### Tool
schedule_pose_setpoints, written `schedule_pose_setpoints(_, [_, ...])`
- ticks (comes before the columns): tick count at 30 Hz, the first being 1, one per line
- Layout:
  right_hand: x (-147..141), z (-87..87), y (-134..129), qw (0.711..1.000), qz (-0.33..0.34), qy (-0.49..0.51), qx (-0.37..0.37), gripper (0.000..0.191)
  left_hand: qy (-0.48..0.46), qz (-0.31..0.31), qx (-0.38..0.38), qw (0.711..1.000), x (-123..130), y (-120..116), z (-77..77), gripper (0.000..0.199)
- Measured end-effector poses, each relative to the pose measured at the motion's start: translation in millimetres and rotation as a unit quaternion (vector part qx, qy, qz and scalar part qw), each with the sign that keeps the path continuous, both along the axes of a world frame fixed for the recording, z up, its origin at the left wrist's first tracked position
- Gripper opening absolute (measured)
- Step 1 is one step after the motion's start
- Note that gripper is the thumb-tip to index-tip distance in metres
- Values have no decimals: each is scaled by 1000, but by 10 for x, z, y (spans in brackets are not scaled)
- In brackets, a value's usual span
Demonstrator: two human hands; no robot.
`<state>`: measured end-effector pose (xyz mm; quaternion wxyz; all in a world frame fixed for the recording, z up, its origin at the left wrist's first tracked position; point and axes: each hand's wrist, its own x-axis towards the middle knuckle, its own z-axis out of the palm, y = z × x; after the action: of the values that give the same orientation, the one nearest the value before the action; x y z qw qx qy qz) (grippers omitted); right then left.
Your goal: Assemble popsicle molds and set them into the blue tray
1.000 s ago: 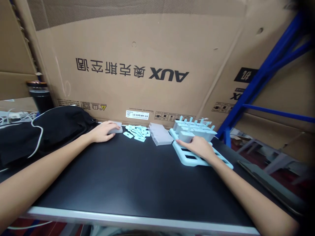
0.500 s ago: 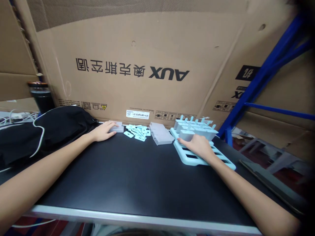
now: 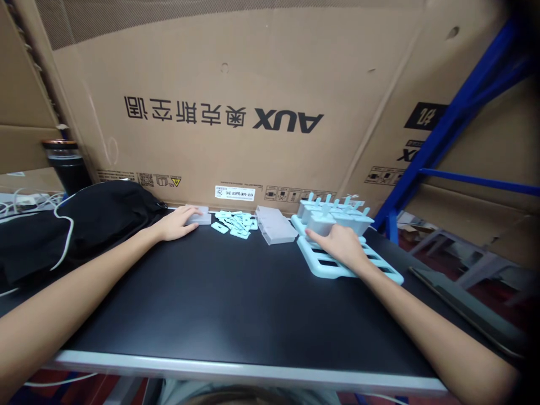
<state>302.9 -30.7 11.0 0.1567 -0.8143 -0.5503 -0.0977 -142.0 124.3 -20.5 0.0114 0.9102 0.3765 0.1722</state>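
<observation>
At the back left of the black table, my left hand (image 3: 179,223) has its fingers apart, touching a translucent case (image 3: 201,216). A pile of small light-blue pieces (image 3: 236,221) lies right of it, followed by a second translucent block-shaped case (image 3: 276,226). My right hand (image 3: 342,243) rests against a popsicle mold (image 3: 323,224) with several upright sticks, its thumb on the near left mould and the other fingers mostly hidden. Beneath that hand is a light-blue slotted rack (image 3: 324,271), whose front part sticks out toward me.
A black cloth bag (image 3: 113,225) with a white cable lies at left, before a dark bottle (image 3: 70,169). A large cardboard box (image 3: 228,152) stands behind the table. At right are a blue metal frame (image 3: 442,129) and a dark flat device (image 3: 459,309).
The camera view has shifted slightly. Both hands stay in nearly the same places, and the right thumb lies a little more extended along the near mould.
</observation>
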Motion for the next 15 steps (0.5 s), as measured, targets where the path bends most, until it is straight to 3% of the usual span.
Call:
schedule_pose_setpoints(9, [72, 100, -67, 993, 19, 88, 81, 52, -3, -3, 2, 1000, -1, 7, -4, 48])
schedule_pose_setpoints(12, [-56, 270, -93, 983, 64, 123, 121, 55, 2, 0, 7, 1000, -4, 13, -12, 47])
schedule_pose_setpoints(15, [-367, 498, 17, 978, 140, 101, 118, 51, 4, 1, 17, 1000, 1, 3, -5, 47])
